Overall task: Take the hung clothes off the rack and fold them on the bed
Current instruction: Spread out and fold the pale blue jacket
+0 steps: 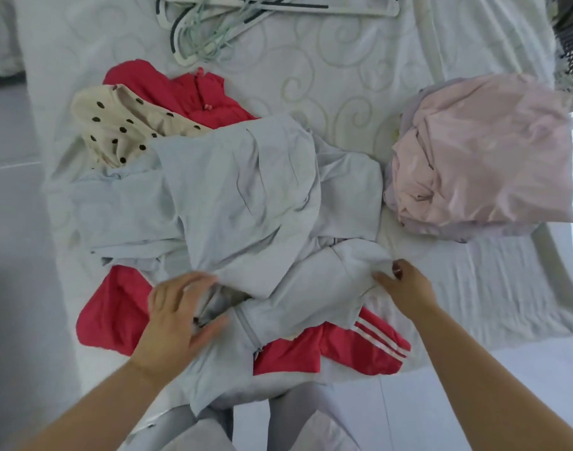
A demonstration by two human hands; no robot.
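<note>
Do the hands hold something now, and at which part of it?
Left hand presses the pale blue zip-up fabric jacket beside its zipper, gripping nothing. Right hand touches its near fold; a pinch cannot be told.

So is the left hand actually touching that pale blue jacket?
Touching. The head view shows the left hand resting on the pale blue jacket, with its fingers spread across the fabric and no gap visible.

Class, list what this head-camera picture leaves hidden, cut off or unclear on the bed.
Head view:
- hangers: cut off by the top edge and tangled, so uncountable.
- red fabric: mostly under the pale blue garment; one piece or two, unclear.
- right hand: blur hides whether it pinches or only touches that garment.
</note>
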